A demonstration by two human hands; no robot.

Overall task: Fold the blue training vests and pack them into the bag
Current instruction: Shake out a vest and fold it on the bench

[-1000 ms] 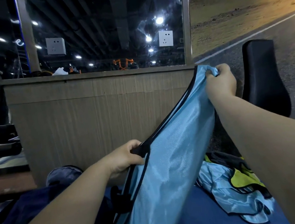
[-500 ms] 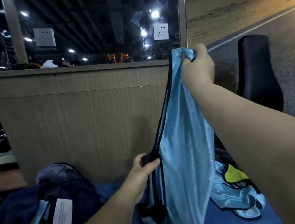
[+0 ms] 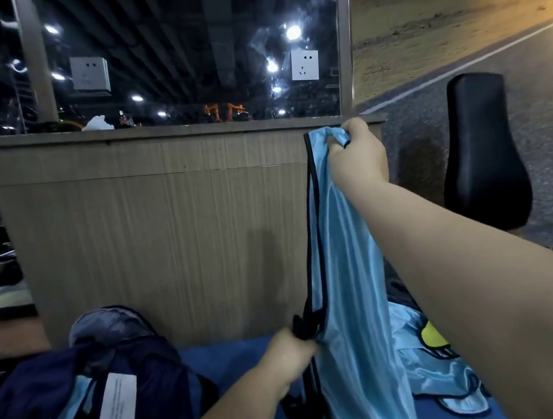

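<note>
The right hand [image 3: 357, 155] bunches the top corner of a blue vest [image 3: 344, 270] in curled fingers, high before the wooden partition [image 3: 168, 239]. The left hand [image 3: 289, 352] pinches its black trim lower down, fingertips hard to make out. The vest hangs upright above the blue tabletop [image 3: 229, 356], its hem cut off below. At lower left the dark bag [image 3: 141, 369] runs out of frame, and more vests [image 3: 423, 364] lie half hidden behind the right forearm.

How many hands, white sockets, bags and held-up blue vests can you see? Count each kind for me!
Hands: 2, left hand and right hand
White sockets: 2, boxy socket and flat socket
Bags: 1, dark blue bag
Held-up vests: 1, blue vest, gripped by both hands
Total: 6
</note>
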